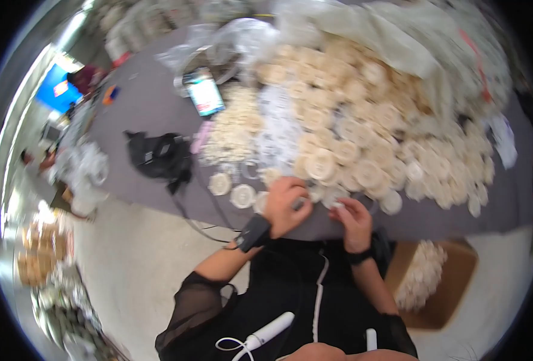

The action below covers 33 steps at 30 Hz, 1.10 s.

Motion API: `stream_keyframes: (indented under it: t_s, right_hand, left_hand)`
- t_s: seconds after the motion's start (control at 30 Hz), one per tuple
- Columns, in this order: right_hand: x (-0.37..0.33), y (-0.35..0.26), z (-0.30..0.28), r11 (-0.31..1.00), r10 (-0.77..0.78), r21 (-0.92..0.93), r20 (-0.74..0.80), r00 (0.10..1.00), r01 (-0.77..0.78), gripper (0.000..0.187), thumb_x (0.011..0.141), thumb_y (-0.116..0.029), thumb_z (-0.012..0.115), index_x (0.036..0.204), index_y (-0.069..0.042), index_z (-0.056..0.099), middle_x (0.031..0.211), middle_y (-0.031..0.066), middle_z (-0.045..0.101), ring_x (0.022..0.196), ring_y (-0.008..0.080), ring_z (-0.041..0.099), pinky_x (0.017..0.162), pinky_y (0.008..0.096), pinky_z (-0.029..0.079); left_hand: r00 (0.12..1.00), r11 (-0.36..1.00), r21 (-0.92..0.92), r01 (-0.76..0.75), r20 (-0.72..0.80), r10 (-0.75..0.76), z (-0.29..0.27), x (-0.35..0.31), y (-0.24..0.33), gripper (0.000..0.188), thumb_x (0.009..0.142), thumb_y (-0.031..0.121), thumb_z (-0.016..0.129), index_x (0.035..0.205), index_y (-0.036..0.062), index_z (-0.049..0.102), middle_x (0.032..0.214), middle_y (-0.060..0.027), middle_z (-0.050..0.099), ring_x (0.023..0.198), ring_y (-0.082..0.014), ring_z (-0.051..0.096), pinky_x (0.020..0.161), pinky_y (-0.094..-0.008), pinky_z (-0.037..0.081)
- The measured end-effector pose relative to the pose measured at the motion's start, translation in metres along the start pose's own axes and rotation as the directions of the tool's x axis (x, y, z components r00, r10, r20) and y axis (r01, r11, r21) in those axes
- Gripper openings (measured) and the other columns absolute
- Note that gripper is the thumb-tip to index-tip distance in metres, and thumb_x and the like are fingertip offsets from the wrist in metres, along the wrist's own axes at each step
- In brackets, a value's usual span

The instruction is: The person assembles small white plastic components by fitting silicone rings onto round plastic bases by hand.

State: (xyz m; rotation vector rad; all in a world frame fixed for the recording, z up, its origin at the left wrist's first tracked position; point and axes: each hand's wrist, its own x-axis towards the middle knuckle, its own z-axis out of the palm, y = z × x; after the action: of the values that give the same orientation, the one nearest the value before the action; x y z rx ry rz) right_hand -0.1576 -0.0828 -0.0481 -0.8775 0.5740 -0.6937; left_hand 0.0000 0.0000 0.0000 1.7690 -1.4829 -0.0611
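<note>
Both hands are at the table's near edge, in front of a heap of cream round discs (369, 171). My left hand (286, 206) is closed, its fingers curled toward the thumb. A small grey thing shows between them, too blurred to name. Just to its right, my right hand (355, 221) pinches a small white piece (337, 205) between thumb and fingertips. Left of my left hand lie a few single discs, one a clear-rimmed disc (242, 196). Beyond the hands are a pile of small cream pieces (233, 126) and a band of white printed slips (277, 129).
A lit phone (204, 93) rests behind the small pieces. A black bag (158, 157) with cables lies at left on the grey tablecloth (146, 90). Plastic sheeting (393, 36) covers the heap's back. Below right stands a cardboard box (453, 283) holding pale pieces. Other people are far left.
</note>
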Motion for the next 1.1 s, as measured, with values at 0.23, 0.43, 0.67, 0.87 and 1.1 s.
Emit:
stream_keyframes:
  t_s: [0.23, 0.43, 0.67, 0.87, 1.1]
  right_hand:
    - [-0.003, -0.009, 0.001, 0.998, -0.036, -0.058, -0.031, 0.999, 0.034, 0.019, 0.079, -0.003, 0.052, 0.097, 0.002, 0.052, 0.083, 0.0100, 0.059, 0.074, 0.0154, 0.058, 0.066, 0.0248, 0.047]
    - [0.004, -0.005, 0.003, 0.997, -0.034, -0.066, 0.004, 0.999, 0.034, 0.018, 0.079, -0.003, 0.052, 0.096, 0.002, 0.052, 0.081, 0.0096, 0.059, 0.071, 0.0140, 0.057, 0.065, 0.0237, 0.046]
    - [0.002, -0.007, 0.001, 0.998, -0.013, -0.061, 0.000, 1.000, 0.013, 0.018, 0.079, -0.004, 0.052, 0.097, 0.001, 0.052, 0.081, 0.0089, 0.059, 0.071, 0.0129, 0.057, 0.064, 0.0233, 0.046]
    - [-0.002, -0.008, -0.004, 0.995, -0.035, -0.094, -0.026, 0.999, 0.033, 0.018, 0.079, -0.004, 0.052, 0.097, 0.002, 0.052, 0.083, 0.0090, 0.058, 0.073, 0.0142, 0.057, 0.065, 0.0236, 0.047]
    - [0.003, -0.007, 0.007, 0.999, -0.031, -0.020, 0.066, 0.997, 0.032, 0.018, 0.079, -0.003, 0.052, 0.096, 0.003, 0.053, 0.082, 0.0108, 0.059, 0.075, 0.0154, 0.058, 0.069, 0.0258, 0.047]
  left_hand:
    - [0.798, 0.333, -0.899, 0.285, 0.030, -0.602, 0.009, 0.011, -0.009, 0.002, 0.078, 0.005, 0.051, 0.077, 0.0029, 0.051, 0.086, -0.0059, 0.056, 0.074, -0.0108, 0.052, 0.069, -0.0237, 0.041]
    - [0.698, -0.231, -0.945, 0.230, 0.326, -0.637, 0.001, 0.021, -0.018, 0.011, 0.084, 0.013, 0.045, 0.084, 0.0030, 0.049, 0.085, -0.0080, 0.059, 0.072, -0.0142, 0.059, 0.062, -0.0245, 0.049]
    - [0.763, -0.446, -0.853, 0.272, 0.474, -0.440, 0.009, 0.019, -0.025, 0.025, 0.083, 0.011, 0.044, 0.105, 0.0020, 0.048, 0.098, -0.0065, 0.057, 0.088, -0.0152, 0.056, 0.074, -0.0276, 0.046]
    - [0.788, -0.453, -0.849, 0.274, 0.468, -0.400, 0.012, 0.025, -0.016, 0.026, 0.083, 0.011, 0.044, 0.108, 0.0022, 0.048, 0.098, -0.0070, 0.057, 0.088, -0.0163, 0.056, 0.075, -0.0290, 0.046]
    - [0.789, -0.604, -0.785, 0.142, 0.458, -0.410, -0.016, 0.018, -0.029, 0.030, 0.082, 0.010, 0.044, 0.107, -0.0058, 0.044, 0.105, -0.0147, 0.052, 0.095, -0.0231, 0.051, 0.081, -0.0325, 0.042]
